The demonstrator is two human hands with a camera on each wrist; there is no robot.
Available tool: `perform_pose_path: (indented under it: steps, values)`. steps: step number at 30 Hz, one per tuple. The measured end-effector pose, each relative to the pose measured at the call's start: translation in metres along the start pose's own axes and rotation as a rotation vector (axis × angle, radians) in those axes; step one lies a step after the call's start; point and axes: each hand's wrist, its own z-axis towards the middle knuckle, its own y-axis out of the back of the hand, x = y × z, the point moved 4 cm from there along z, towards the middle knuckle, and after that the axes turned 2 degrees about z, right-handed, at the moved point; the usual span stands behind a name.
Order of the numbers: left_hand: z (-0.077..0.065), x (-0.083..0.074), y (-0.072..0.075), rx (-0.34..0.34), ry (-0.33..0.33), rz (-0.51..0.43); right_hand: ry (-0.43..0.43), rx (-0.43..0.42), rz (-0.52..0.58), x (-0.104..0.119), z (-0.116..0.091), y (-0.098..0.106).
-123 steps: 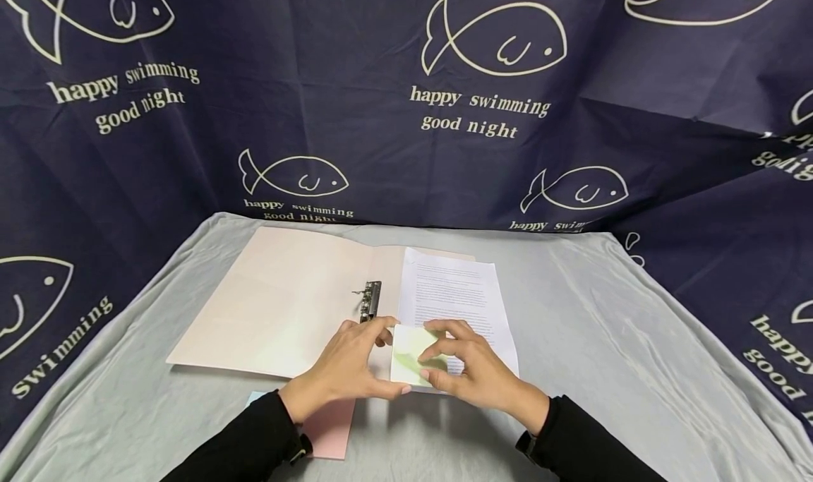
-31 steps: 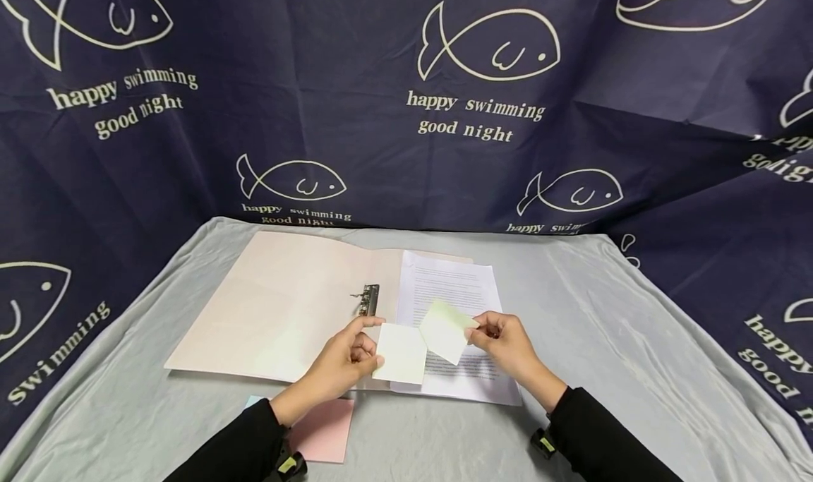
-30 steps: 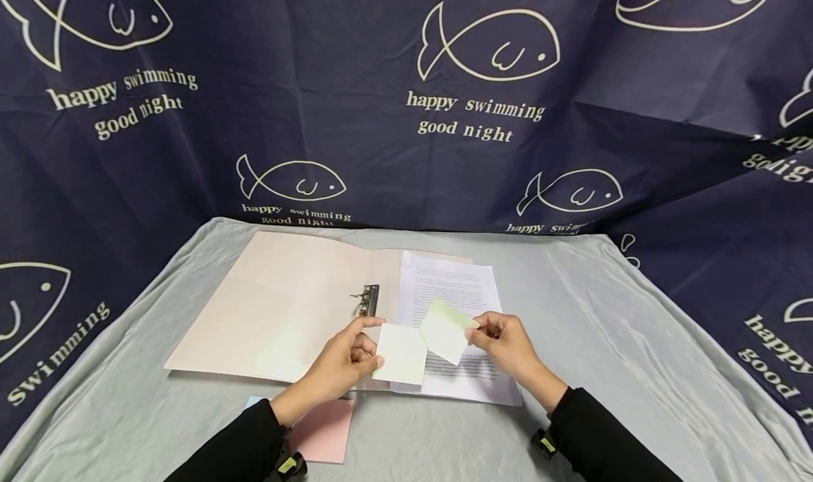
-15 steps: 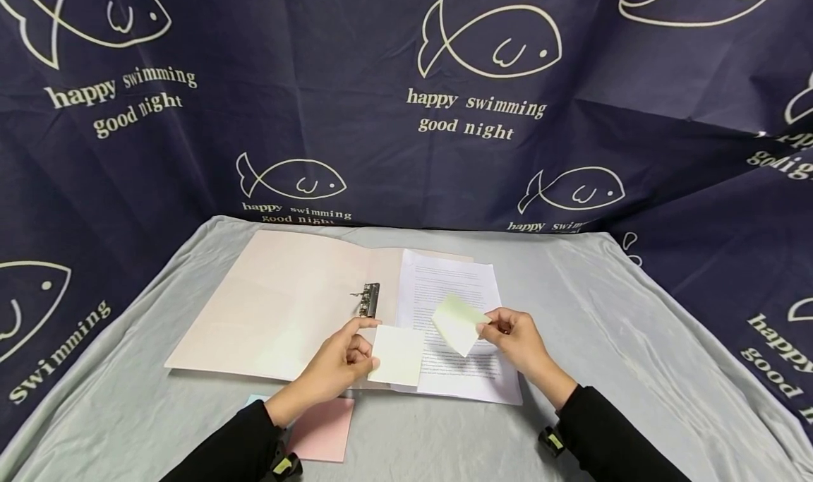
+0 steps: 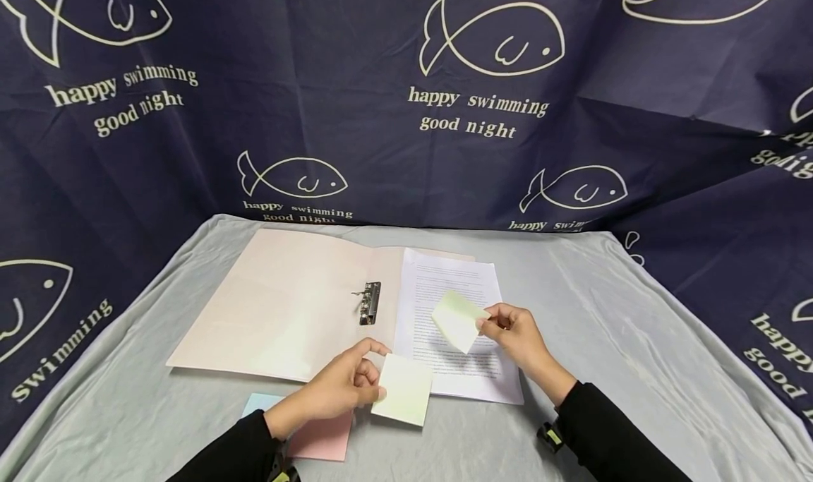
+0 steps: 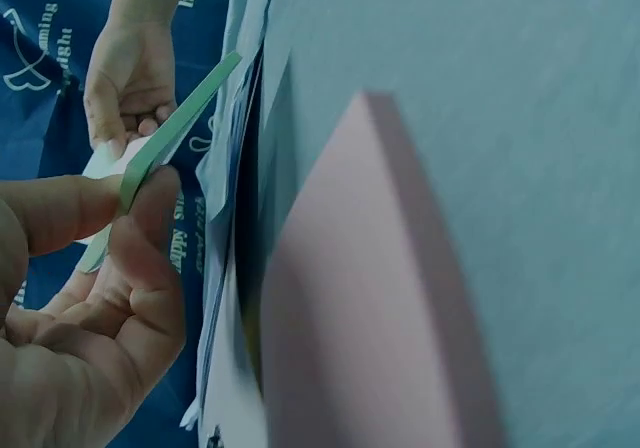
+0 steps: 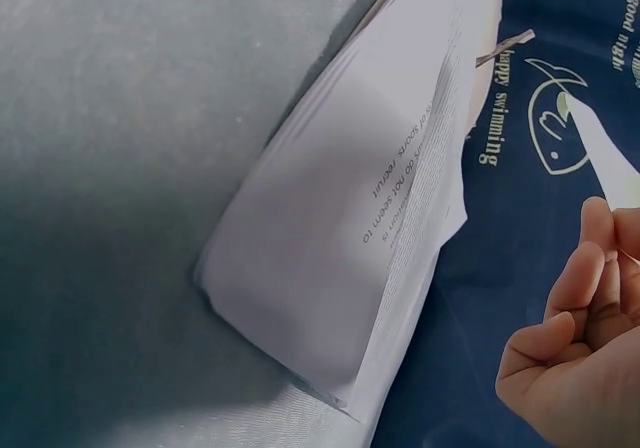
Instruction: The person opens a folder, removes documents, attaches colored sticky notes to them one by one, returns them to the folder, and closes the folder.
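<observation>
A pale green sticky note pad (image 5: 404,390) is pinched at its left edge by my left hand (image 5: 339,383), held just in front of the printed sheets (image 5: 444,277). In the left wrist view the pad (image 6: 165,148) shows its thin edge between thumb and fingers. A single sticky note (image 5: 456,321), slightly curled, is pinched at its right corner by my right hand (image 5: 517,337) over the printed text. The right wrist view shows my right hand (image 7: 580,348) holding the note (image 7: 610,158) above the sheets' level.
An open pale pink folder (image 5: 273,298) with a metal clip (image 5: 368,303) lies under the sheets. Pink (image 5: 324,436) and light blue (image 5: 259,401) note pads lie at the front left, partly under the left arm. A dark fish-print curtain (image 5: 381,101) hangs behind the table.
The single note has been peeled from the green pad by my right hand and moved right. My left hand has brought the pad down toward the table's front.
</observation>
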Motion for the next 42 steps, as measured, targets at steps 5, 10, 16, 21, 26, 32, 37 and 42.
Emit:
perform_pose_path:
  steps: [5,10,16,21,26,32,37,42]
  values:
    - [-0.006,0.001,-0.01,0.071,0.037,-0.037,-0.002,-0.014,-0.011,0.002,0.001,0.0]
    - [-0.01,0.006,-0.02,0.126,0.087,-0.069,0.011,-0.026,-0.024,0.002,0.003,0.001]
    - [-0.011,0.009,-0.023,0.135,0.131,-0.078,0.012,-0.035,-0.009,0.0,0.006,0.001]
    - [-0.012,0.008,-0.023,0.154,0.148,-0.053,0.001,-0.029,0.004,-0.001,0.007,0.0]
    - [-0.012,0.008,-0.022,0.131,0.144,0.08,-0.01,-0.029,0.004,-0.002,0.008,0.0]
    - [-0.009,0.004,-0.02,0.084,0.097,0.374,-0.027,-0.027,0.001,-0.004,0.01,0.0]
    - [-0.008,0.0,-0.018,0.075,0.053,0.522,-0.015,-0.034,-0.003,-0.005,0.011,0.001]
    - [-0.007,-0.002,-0.016,0.066,0.028,0.588,-0.001,-0.042,-0.001,-0.006,0.012,0.002]
